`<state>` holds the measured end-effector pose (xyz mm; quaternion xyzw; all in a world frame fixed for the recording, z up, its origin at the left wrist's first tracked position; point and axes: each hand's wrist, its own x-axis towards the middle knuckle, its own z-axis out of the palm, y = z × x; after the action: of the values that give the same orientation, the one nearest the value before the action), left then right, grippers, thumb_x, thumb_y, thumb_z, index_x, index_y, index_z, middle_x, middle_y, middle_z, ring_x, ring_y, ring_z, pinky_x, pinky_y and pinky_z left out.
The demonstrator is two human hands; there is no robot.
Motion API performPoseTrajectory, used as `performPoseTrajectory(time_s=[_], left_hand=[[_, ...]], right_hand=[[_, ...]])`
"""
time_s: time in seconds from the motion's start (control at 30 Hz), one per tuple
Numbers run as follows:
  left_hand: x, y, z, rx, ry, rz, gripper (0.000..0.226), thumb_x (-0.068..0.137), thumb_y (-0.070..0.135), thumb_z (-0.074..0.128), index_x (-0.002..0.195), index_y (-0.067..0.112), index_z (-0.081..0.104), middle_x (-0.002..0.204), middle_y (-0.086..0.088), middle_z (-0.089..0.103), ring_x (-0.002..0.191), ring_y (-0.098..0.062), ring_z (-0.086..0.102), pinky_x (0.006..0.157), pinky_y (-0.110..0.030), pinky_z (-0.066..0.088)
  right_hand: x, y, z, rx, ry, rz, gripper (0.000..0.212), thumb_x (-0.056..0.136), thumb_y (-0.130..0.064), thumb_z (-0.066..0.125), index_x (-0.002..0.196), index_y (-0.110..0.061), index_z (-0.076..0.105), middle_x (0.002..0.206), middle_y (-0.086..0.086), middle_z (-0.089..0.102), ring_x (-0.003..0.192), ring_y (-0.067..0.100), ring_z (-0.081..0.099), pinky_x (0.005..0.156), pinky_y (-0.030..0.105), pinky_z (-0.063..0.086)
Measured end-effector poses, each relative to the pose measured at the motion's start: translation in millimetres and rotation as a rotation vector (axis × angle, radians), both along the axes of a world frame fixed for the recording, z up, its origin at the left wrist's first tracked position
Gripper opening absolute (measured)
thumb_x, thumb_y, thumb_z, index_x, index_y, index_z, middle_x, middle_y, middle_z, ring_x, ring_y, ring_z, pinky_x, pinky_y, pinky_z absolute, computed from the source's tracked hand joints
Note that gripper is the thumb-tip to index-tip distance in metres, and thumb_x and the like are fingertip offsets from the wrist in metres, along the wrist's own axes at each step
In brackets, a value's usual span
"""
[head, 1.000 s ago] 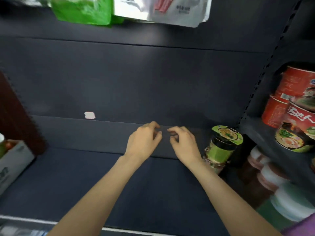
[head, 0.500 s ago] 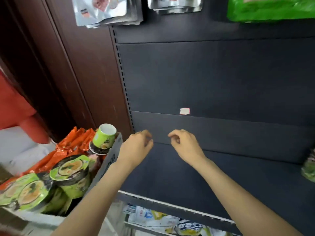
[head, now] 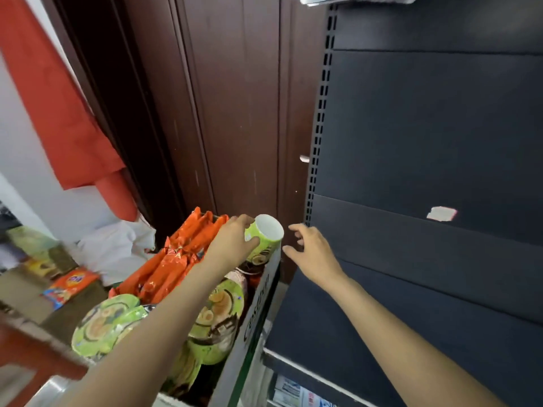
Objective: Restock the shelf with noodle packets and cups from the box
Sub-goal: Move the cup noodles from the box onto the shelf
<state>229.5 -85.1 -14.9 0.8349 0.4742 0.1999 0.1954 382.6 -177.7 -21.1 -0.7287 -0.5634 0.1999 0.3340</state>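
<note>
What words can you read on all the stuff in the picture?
Box: sideways print starting "Ce", the rest too blurred to read.
Green noodle cup in the left hand: print too small to read.
Orange packets: lettering unreadable.
Orange pack on the left: purple logo, blurred.
White sticker on the shelf's back panel: no words visible.

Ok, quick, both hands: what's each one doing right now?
Left hand: grips the green noodle cup at the box.
Right hand: open, holding nothing.
</note>
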Motion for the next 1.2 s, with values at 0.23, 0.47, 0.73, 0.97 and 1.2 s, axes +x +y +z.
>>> performPoseTrajectory(time_s=[0.23,0.47,0.73,0.97,1.2], left_hand=[[-7,57,-10,-0.168,0.215,-0.191,0.075,0.084,0.026,0.069,0.145,0.008,0.030,0.146,-0.010,0.041,0.132,-0.024,0.041,0.102,-0.025,0.032],[-21,70,-13,-0.274,0.107,-0.299,0.060,0.088,0.023,0.063,0.142,0.016,0.038,0.136,-0.006,0.051,0.119,-0.022,0.052,0.097,-0.027,0.042],[-54,57,8,-0.284,-0.128,-0.098,0.057,0.089,0.039,0.060,0.129,-0.001,0.048,0.125,-0.015,0.057,0.119,-0.030,0.053,0.092,-0.032,0.041],[-90,17,37,-0.459,-0.558,-0.170,0.028,0.082,0.024,0.071,0.107,0.015,0.062,0.093,-0.003,0.068,0.092,-0.024,0.066,0.083,-0.045,0.055],[-100,-28,59,-0.206,-0.642,-0.486,0.034,0.075,0.009,0.075,0.103,0.023,0.063,0.095,0.008,0.068,0.084,0.002,0.061,0.079,-0.015,0.049]], right_hand=[[-8,68,-23,-0.181,0.162,0.051,0.092,0.083,-0.037,0.069,0.151,-0.022,0.010,0.150,0.007,0.022,0.138,0.022,0.027,0.107,0.030,0.027],[-23,84,-24,-0.117,0.193,-0.120,0.082,0.075,-0.038,0.076,0.143,-0.019,0.034,0.137,0.008,0.040,0.124,0.022,0.042,0.092,0.026,0.035],[-71,24,9,0.202,0.246,-0.339,0.067,0.068,-0.028,0.082,0.122,-0.027,0.043,0.122,-0.001,0.045,0.111,0.015,0.047,0.092,0.035,0.046],[-122,-35,35,0.338,0.296,-0.449,0.065,0.070,-0.018,0.080,0.115,-0.026,0.035,0.126,0.002,0.044,0.113,0.015,0.047,0.089,0.031,0.046],[-143,-68,53,0.035,0.053,-0.490,0.105,0.051,-0.059,0.075,0.140,-0.033,0.026,0.120,-0.002,0.050,0.110,0.017,0.052,0.087,0.032,0.048]])
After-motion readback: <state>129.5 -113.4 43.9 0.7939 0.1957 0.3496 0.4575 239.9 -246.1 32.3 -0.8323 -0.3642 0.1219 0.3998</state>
